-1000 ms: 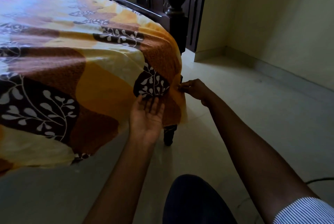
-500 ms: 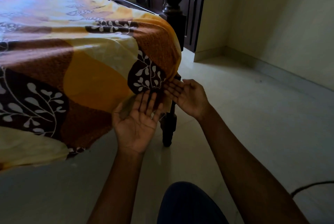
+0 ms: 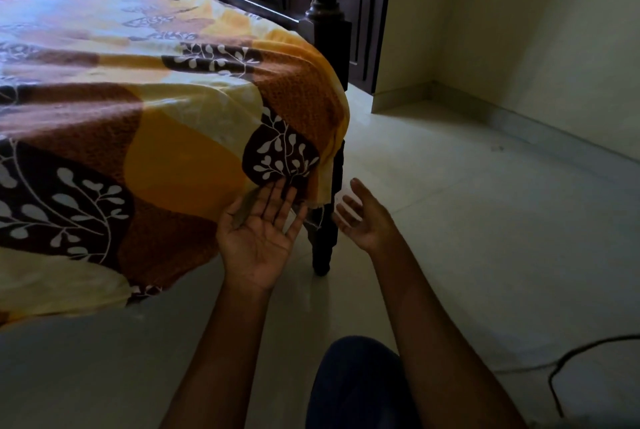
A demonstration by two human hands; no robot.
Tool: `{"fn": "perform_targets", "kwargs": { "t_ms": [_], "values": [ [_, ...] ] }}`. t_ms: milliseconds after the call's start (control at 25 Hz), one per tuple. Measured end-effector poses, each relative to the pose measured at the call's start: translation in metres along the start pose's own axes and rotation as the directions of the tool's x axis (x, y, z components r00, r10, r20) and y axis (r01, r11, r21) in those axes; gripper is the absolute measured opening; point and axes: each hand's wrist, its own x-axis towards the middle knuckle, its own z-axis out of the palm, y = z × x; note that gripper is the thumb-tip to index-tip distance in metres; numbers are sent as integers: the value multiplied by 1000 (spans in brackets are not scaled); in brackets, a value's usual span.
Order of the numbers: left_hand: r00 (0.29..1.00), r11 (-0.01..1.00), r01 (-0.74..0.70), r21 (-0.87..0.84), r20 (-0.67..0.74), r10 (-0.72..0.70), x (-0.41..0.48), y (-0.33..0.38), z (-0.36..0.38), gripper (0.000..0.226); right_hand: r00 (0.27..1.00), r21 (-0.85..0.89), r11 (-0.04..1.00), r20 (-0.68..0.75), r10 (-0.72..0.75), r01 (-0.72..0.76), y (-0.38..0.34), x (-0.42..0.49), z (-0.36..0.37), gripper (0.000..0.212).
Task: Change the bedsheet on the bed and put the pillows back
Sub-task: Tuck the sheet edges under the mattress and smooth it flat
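The bedsheet [image 3: 294, 137] corner hangs just above both hands. The left hand [image 3: 258, 234], flat and palm-up, touches it; the right hand [image 3: 363, 220], empty and spread, is just beside.

No text, label, brand, number or sign can be read anywhere in the view. The bedsheet [image 3: 180, 158] carries only a printed pattern of leaves and colour patches, with no lettering.
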Motion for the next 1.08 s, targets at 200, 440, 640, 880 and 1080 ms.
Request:
{"fn": "perform_targets", "kwargs": {
  "t_ms": [200, 440, 640, 880, 1080],
  "values": [
    [1000, 1000, -7, 4, 24, 7, 2, -2, -3, 98, 992, 160, 986, 124, 14, -34, 11, 9, 15, 14],
    [988, 995, 5, -99, 155, 11, 3, -2, -6, 91, 966, 221, 974, 243, -93, 38, -7, -14, 26, 21],
    [984, 996, -11, -84, 179, 26, 5, -2, -6, 90, 935, 357, 931, 348, -64, -69, -22, -15, 74, 63],
    [983, 992, -10, 126, -183, 33, -8, -1, 4, 42, 986, 240, 970, 150, -72, 34, 7, -34, 13, 38],
    [947, 982, -186, -37, -273, 170, -27, -9, 14, 41, 982, 273, 962, 186, -33, -19, 26, -40, 20, 36]
  ]
}}
